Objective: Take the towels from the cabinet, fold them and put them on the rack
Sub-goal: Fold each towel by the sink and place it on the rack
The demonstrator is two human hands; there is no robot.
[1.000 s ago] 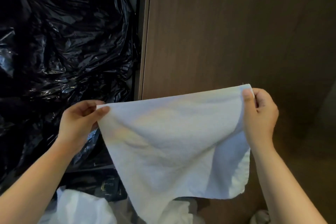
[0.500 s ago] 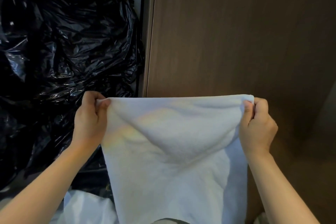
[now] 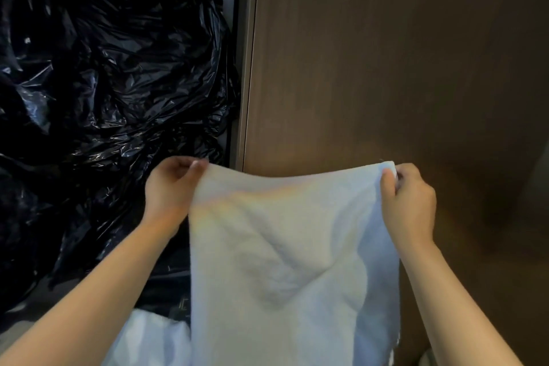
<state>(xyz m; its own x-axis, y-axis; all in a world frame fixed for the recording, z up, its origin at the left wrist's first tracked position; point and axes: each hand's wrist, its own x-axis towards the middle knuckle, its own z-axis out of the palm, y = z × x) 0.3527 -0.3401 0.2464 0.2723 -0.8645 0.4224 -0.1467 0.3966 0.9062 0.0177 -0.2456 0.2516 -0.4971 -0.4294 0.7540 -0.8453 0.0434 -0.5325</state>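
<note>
A white towel [image 3: 285, 261] hangs in front of me, held up by its top edge and doubled over so its length drops out of the bottom of the view. My left hand [image 3: 170, 187] pinches the top left corner between thumb and fingers. My right hand [image 3: 408, 196] pinches the top right corner. The top edge sags slightly between the two hands. The towel hangs in front of the brown wooden cabinet door [image 3: 386, 68].
A large crumpled black plastic bag [image 3: 104, 98] fills the open space left of the door's edge [image 3: 246, 68]. More white cloth [image 3: 148, 342] lies low at the left, under the towel. The rack is not in view.
The towel's far layer has dropped, so it now hangs longer and narrower. My left hand moved right and up, closer to my right hand.
</note>
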